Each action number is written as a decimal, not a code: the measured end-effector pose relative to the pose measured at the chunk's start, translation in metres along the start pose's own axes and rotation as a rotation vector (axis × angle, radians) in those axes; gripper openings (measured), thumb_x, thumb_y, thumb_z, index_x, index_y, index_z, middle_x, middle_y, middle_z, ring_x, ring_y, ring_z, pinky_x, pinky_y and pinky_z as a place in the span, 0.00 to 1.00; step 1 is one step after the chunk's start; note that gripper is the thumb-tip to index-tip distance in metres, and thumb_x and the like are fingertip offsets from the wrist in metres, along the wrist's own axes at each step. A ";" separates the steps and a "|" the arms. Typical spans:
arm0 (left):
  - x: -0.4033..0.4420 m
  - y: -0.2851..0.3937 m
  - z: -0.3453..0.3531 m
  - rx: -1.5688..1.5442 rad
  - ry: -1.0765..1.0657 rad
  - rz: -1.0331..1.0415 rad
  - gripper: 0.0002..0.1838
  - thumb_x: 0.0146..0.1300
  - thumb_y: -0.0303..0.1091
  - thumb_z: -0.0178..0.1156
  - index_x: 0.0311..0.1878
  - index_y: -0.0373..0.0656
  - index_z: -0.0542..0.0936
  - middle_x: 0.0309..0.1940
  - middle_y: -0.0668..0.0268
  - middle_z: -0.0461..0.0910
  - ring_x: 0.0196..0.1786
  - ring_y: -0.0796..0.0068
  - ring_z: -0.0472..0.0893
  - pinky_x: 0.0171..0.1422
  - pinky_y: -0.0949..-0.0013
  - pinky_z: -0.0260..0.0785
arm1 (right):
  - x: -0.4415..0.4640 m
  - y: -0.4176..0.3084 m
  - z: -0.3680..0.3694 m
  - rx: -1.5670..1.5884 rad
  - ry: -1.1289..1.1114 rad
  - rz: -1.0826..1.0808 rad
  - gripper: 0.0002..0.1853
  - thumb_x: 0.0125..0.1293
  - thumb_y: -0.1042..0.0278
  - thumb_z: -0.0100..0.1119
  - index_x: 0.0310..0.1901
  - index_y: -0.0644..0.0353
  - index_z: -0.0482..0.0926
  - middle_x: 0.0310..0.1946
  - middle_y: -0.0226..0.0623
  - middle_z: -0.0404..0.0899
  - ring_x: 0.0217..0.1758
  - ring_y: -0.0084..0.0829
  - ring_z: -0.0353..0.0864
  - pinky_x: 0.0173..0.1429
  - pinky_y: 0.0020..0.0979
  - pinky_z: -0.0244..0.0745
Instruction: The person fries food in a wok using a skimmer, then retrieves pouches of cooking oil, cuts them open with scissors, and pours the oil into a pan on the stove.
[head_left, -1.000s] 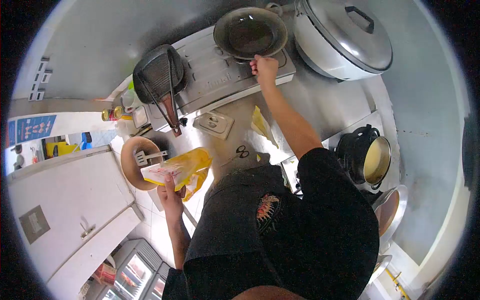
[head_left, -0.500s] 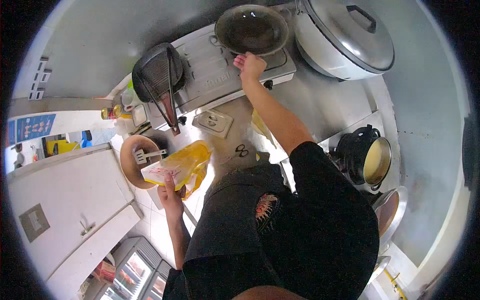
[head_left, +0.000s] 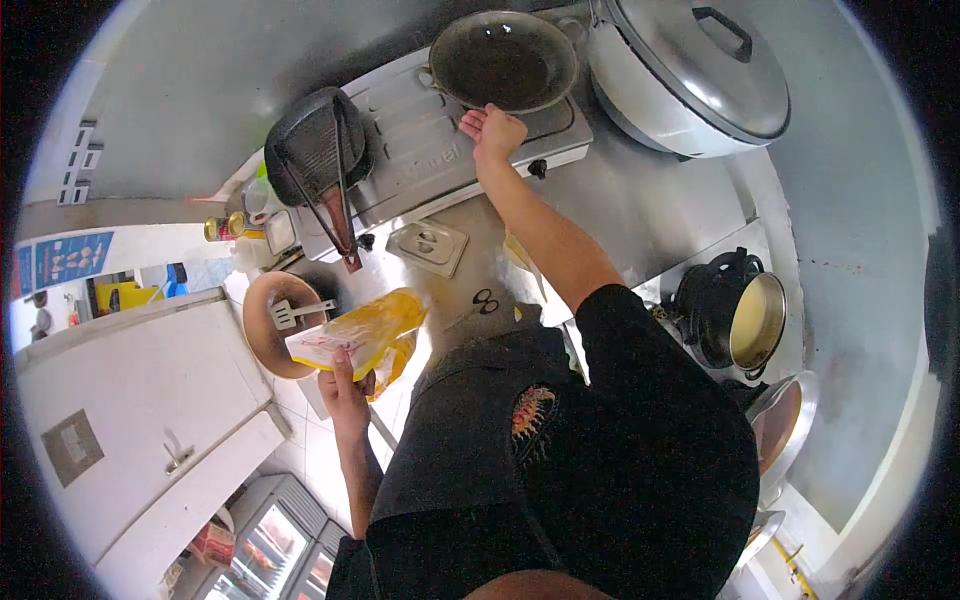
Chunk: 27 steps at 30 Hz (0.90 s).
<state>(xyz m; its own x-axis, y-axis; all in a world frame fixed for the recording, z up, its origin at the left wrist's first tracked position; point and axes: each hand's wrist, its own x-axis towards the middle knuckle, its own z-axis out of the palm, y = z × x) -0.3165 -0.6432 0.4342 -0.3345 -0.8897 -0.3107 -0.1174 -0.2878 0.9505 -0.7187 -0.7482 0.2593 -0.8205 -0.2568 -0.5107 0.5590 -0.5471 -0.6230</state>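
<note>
My left hand point(head_left: 346, 395) grips a yellow and white plastic bag point(head_left: 365, 335), thumb across its lower edge. Beyond the counter's front, my right hand point(head_left: 494, 132) is at the near rim of a dark wok point(head_left: 503, 62) on the gas stove point(head_left: 415, 135). Its fingers are spread to the left and nothing shows in them. Dark liquid or an oily sheen lies in the wok. A black grill pan point(head_left: 315, 150) with tongs across it sits on the stove's left side.
A large lidded pot point(head_left: 690, 75) stands at the upper right. Scissors point(head_left: 485, 301) and a metal lid point(head_left: 428, 247) lie on the counter. A bowl point(head_left: 265, 335) with a spatula point(head_left: 300, 313) is at left, a pot of pale yellow contents point(head_left: 752, 322) at right.
My right hand has moved left along the wok's near rim, and its fingers have opened. The bag stays in my left hand.
</note>
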 end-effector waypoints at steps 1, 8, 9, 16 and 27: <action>0.000 -0.001 -0.001 0.003 -0.001 -0.007 0.19 0.76 0.48 0.48 0.39 0.41 0.75 0.22 0.71 0.74 0.17 0.86 0.64 0.20 0.78 0.53 | -0.001 -0.001 -0.002 0.002 -0.018 0.013 0.06 0.66 0.76 0.52 0.35 0.72 0.72 0.25 0.50 0.79 0.21 0.40 0.81 0.24 0.41 0.84; 0.003 -0.007 -0.006 0.002 -0.037 0.007 0.18 0.76 0.48 0.49 0.40 0.41 0.74 0.22 0.72 0.73 0.18 0.87 0.65 0.20 0.78 0.53 | 0.002 -0.005 -0.007 -0.031 -0.069 0.076 0.08 0.68 0.74 0.53 0.34 0.72 0.73 0.27 0.49 0.80 0.24 0.40 0.82 0.28 0.40 0.84; 0.003 -0.006 -0.004 0.000 -0.034 0.012 0.18 0.76 0.48 0.49 0.40 0.41 0.74 0.22 0.72 0.73 0.18 0.87 0.65 0.20 0.78 0.53 | 0.003 -0.005 -0.008 -0.033 -0.079 0.079 0.09 0.69 0.74 0.54 0.34 0.72 0.74 0.27 0.48 0.80 0.24 0.40 0.82 0.28 0.40 0.85; -0.002 -0.001 0.002 0.058 0.002 -0.017 0.20 0.76 0.50 0.48 0.37 0.42 0.74 0.22 0.72 0.73 0.18 0.86 0.65 0.20 0.77 0.52 | 0.002 -0.006 -0.035 -0.208 -0.259 0.116 0.14 0.68 0.64 0.61 0.37 0.72 0.78 0.27 0.45 0.82 0.23 0.36 0.83 0.29 0.37 0.83; 0.001 -0.010 0.000 0.054 0.031 -0.052 0.21 0.77 0.48 0.46 0.31 0.43 0.73 0.18 0.73 0.69 0.16 0.87 0.61 0.19 0.76 0.48 | 0.035 -0.019 -0.220 -0.853 -0.138 -0.083 0.19 0.70 0.54 0.59 0.33 0.65 0.82 0.20 0.36 0.80 0.15 0.27 0.76 0.21 0.28 0.70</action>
<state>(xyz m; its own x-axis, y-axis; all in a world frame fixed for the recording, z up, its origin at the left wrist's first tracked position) -0.3154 -0.6413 0.4242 -0.2981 -0.8848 -0.3581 -0.1841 -0.3148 0.9311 -0.7323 -0.5713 0.1228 -0.8389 -0.3669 -0.4021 0.3502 0.2017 -0.9147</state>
